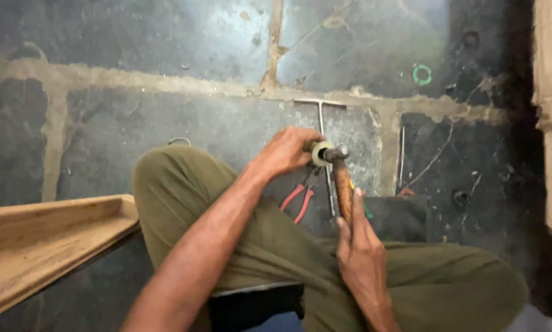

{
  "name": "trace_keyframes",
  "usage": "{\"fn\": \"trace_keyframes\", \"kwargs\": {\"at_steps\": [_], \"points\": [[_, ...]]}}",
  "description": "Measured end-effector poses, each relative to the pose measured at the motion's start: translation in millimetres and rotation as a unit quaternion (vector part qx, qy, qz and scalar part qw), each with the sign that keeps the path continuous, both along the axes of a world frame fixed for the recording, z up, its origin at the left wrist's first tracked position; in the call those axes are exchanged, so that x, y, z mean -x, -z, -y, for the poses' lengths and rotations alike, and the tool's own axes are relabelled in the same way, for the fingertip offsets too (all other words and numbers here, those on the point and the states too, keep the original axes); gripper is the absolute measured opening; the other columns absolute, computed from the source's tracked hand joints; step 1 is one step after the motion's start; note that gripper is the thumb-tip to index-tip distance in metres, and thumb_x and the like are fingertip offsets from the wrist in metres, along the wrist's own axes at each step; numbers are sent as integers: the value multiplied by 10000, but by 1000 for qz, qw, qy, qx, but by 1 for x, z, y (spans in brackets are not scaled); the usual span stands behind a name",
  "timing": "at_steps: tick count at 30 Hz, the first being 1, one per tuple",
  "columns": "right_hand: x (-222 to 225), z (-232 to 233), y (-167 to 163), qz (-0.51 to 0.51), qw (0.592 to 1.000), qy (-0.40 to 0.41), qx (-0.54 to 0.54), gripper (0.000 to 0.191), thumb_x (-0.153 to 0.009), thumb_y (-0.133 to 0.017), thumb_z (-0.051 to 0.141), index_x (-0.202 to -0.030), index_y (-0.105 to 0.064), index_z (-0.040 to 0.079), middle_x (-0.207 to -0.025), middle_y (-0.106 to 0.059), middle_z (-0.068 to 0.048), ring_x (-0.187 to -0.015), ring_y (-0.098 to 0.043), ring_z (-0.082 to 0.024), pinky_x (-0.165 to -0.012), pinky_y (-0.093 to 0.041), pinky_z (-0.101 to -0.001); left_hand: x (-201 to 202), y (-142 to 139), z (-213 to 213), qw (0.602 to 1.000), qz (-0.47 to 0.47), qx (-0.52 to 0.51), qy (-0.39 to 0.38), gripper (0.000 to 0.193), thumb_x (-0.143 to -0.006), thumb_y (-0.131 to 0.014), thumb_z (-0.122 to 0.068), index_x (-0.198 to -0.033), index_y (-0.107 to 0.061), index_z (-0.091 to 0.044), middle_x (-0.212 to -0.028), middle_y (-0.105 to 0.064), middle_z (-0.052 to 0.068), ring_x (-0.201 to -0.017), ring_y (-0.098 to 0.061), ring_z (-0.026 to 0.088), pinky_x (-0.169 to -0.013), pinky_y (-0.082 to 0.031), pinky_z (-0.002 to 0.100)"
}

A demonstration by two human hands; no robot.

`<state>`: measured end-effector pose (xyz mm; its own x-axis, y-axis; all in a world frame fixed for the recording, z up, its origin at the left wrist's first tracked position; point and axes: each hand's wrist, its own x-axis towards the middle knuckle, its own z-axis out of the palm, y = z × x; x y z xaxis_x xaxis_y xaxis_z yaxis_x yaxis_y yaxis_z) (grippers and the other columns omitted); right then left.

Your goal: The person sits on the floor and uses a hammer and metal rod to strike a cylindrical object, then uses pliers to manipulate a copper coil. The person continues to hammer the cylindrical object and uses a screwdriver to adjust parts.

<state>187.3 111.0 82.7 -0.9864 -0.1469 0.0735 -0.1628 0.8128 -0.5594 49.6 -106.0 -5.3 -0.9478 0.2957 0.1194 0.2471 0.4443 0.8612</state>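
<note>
The left hand [286, 150] is closed in a tight grip around a small roll of tape [319, 153], pale and ring-shaped, held above the knees; the fingers wrap its near side so only the right rim of the roll shows. The right hand [360, 246] has its grip closed around the brown wooden handle of a hammer [342, 184], with the index finger stretched up along the handle. The dark metal head of the hammer touches the roll of tape at its right rim.

Both forearms come up from the bottom of the view, over legs in olive-green trousers [184, 190], which are folded in a seated pose on the floor.

Just beyond the hands, on the dark stone floor [165, 43], lie pliers [298, 201] with red handles, partly hidden by the left wrist and knee. Beside them a T-shaped metal rod [322, 117] lies with its crossbar away from the person. A thin metal rod [402, 157] lies further right, and a small green ring [421, 74] rests well apart near the top right. Pale mortar lines run across the floor. A wooden plank [42, 240] juts in from the left edge, near the left knee.
</note>
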Motion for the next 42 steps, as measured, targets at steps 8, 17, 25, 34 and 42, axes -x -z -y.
{"fn": "trace_keyframes", "kwargs": {"at_steps": [8,17,25,34,42], "points": [[-5,-6,5,-146,987,3,65,615,-1056,-589,115,-1608,-323,59,-1321,-627,-309,-1019,-707,-448,-780,-562,-437,-3,0,-1,999,24,17,-30,370,-783,-756,-108,-1152,-738,-100,-1174,-737,127,-1095,-710,327,-912,-564,409],[-5,-6,26,-53,996,8,75,626,-1029,-597,124,-1603,-354,63,-1094,-701,-261,-853,-721,-373,-735,-567,-463,-5,-2,0,999,-23,15,-33,350,-794,-771,-144,-1138,-725,-98,-1303,-661,83,-1159,-663,334,-940,-548,416],[13,0,28,-68,996,-18,53,608,-1045,-576,150,-1603,-355,50,-1316,-639,-344,-1088,-686,-482,-814,-568,-476,-6,-13,0,999,-5,20,-37,345,-795,-806,-174,-1127,-737,-109,-1263,-676,66,-1123,-684,315,-924,-556,410],[2,-6,15,34,989,109,96,631,-1026,-570,187,-1598,-327,82,-1180,-690,-279,-875,-715,-405,-756,-569,-465,-6,-11,1,999,-23,2,-40,326,-788,-788,-128,-1107,-733,-91,-1230,-684,82,-1088,-692,328,-900,-560,407],[2,-2,25,-63,994,-34,86,601,-1031,-582,136,-1588,-372,51,-1377,-613,-300,-1133,-686,-446,-848,-571,-456,-4,-11,1,998,-1,33,-46,305,-808,-790,-177,-1100,-743,-101,-1224,-684,78,-1079,-685,342,-886,-559,430]]}}
